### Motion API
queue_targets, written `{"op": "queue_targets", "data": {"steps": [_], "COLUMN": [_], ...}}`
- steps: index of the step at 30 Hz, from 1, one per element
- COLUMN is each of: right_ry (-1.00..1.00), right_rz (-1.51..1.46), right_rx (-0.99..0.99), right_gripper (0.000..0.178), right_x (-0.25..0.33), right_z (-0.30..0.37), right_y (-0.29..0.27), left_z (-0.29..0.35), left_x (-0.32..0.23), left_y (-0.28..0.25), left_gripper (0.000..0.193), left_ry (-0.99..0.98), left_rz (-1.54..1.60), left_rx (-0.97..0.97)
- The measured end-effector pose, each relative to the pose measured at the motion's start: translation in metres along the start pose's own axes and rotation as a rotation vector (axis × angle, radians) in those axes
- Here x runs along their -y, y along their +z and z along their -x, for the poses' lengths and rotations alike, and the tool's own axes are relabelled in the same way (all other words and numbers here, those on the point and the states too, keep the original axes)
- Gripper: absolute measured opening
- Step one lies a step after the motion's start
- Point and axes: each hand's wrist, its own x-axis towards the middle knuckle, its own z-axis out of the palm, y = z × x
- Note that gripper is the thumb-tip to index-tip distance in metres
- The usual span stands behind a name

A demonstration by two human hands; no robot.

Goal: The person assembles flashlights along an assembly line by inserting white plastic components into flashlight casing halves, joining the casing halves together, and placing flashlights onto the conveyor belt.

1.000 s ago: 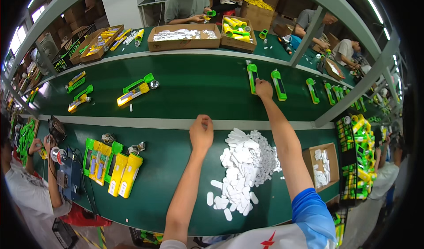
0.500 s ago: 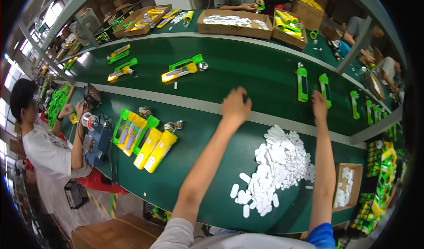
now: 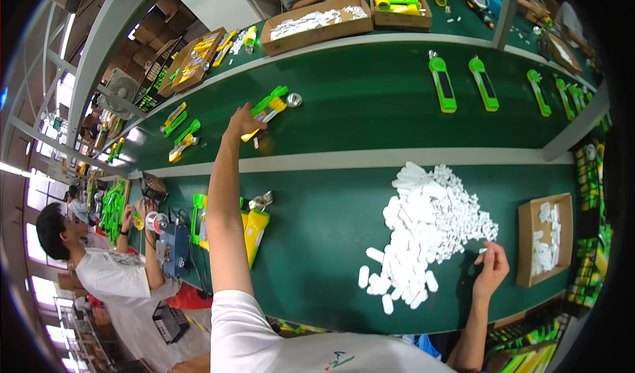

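My left hand (image 3: 246,123) reaches over the far green belt to a yellow flashlight housing (image 3: 274,111), beside a green handle frame (image 3: 268,100) and a silver lamp head (image 3: 294,100). Its fingers lie about the housing's near part, but partly hidden, so their grip cannot be made out. My right hand (image 3: 491,270) is at the right edge of a pile of white plastic pieces (image 3: 423,234), thumb and fingers pinched together. Whatever is between the fingertips is too small to name. Under my left forearm lie more yellow housings (image 3: 255,231) and green frames (image 3: 199,217), partly covered.
Right of the pile stands a cardboard box (image 3: 524,241) of white pieces. Green flashlight parts (image 3: 443,87) lie along the belt. A grey rail (image 3: 370,160) divides belt and table. At left, a person (image 3: 119,267) works near a blue machine (image 3: 173,247). Across the belt are more boxes (image 3: 317,34).
My left hand has moved left and away over the belt to the yellow housing. My right hand has come back from the belt's edge to the white pile. The view has turned.
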Motion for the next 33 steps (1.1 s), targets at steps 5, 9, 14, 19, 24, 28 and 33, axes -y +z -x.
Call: {"op": "queue_targets", "data": {"steps": [5,9,14,19,24,28,33], "right_ry": [0.021,0.026,0.233,0.347,0.394,0.385,0.374], "right_rz": [-0.08,-0.215,-0.38,-0.673,-0.632,-0.564,-0.591], "right_rx": [0.006,0.294,0.561,0.374,0.412,0.44,0.507], "right_gripper": [0.021,0.021,0.042,0.037,0.029,0.031,0.031], "right_x": [0.016,0.047,0.074,0.075,0.061,0.05,0.051], "right_z": [0.0,-0.006,-0.008,0.0,0.004,0.006,0.009], "right_y": [0.034,0.075,0.125,0.123,0.09,0.081,0.08], "left_z": [0.06,0.147,0.303,0.391,0.424,0.433,0.43], "left_x": [-0.043,-0.141,-0.262,-0.323,-0.33,-0.323,-0.309], "left_y": [-0.031,-0.025,-0.032,-0.005,0.031,0.038,0.043], "left_gripper": [0.081,0.071,0.067,0.079,0.062,0.052,0.056], "left_ry": [0.045,0.125,0.251,0.356,0.116,-0.006,0.051], "left_rz": [0.241,0.535,0.695,1.184,1.83,2.039,2.155], "left_rx": [-0.116,-0.234,-0.322,0.041,0.222,0.462,0.917]}}
